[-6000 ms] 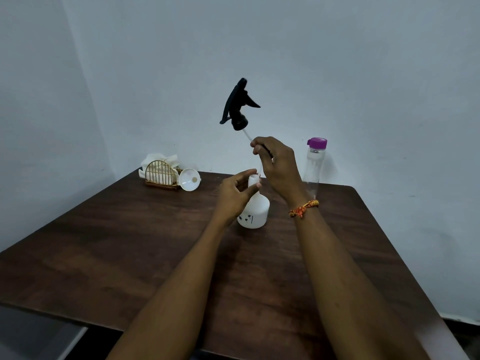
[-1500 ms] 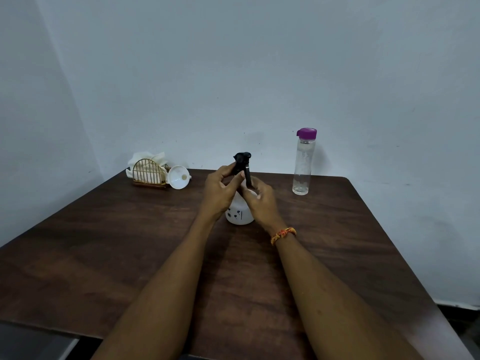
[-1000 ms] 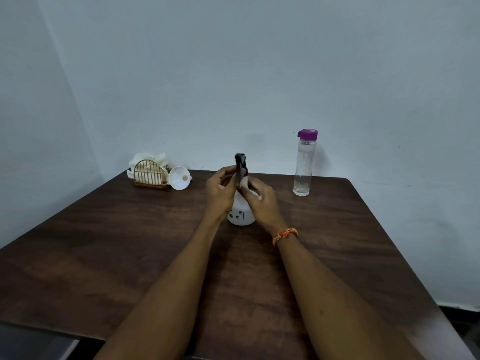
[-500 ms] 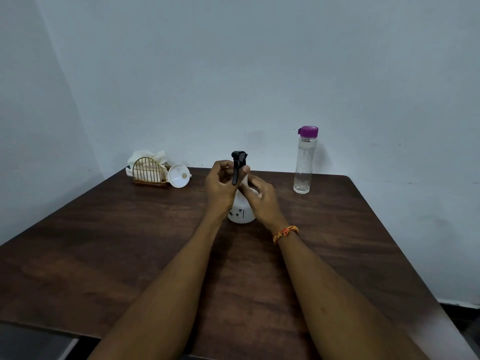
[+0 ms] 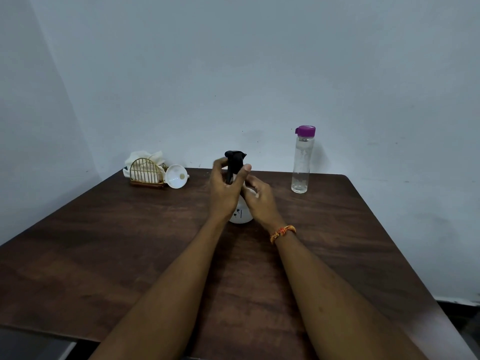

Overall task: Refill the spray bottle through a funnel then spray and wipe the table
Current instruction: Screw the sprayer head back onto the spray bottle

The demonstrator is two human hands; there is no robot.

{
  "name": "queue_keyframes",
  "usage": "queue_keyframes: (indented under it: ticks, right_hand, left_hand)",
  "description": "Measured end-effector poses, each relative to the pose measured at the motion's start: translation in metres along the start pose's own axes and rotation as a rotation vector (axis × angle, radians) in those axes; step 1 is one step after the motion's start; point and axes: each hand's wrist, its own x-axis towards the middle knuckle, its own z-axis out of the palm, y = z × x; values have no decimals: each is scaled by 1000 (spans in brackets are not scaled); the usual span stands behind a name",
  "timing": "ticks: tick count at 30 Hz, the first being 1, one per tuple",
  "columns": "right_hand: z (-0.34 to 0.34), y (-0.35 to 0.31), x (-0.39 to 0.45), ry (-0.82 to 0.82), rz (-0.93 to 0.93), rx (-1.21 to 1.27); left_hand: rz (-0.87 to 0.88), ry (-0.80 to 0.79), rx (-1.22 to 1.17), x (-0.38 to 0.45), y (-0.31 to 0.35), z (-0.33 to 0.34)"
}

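Two bare forearms are stretched from the near edge across the dark wooden table (image 5: 104,255) toward its middle, and an orange thread band (image 5: 282,233) is worn on the right wrist. The white spray bottle (image 5: 241,214) is stood upright at the centre of the table, between the two hands, with small dark markings seen on its lower front. The bottle's right shoulder is gripped by the right hand (image 5: 259,201), whose fingers are curled round the white body. Just above, the black trigger head (image 5: 235,159) is seated on the bottle's neck and is pinched by the left hand (image 5: 224,193), the thumb being raised on its right side and the other fingers wrapped behind on the left; whether the head is fully screwed down cannot be told. Farther back on the right, a clear water bottle (image 5: 301,165) with a purple cap is stood upright, well apart from the hands. At the far left, a white funnel (image 5: 176,176) is laid on its side, touching a gold wire holder (image 5: 146,171) in which pale cloths (image 5: 145,158) are bunched, near the wall
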Motion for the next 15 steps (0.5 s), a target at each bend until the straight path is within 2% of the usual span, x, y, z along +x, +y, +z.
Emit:
queue_keyframes:
  ticks: [5,15]
  right_hand:
    - [-1,-2,1,1,-18,-28]
    - [-1,7,5,15,-4,-44]
  left_hand:
    - [57,72,54,5,-3,2]
    - [7,31,-50,5,-6,-8]
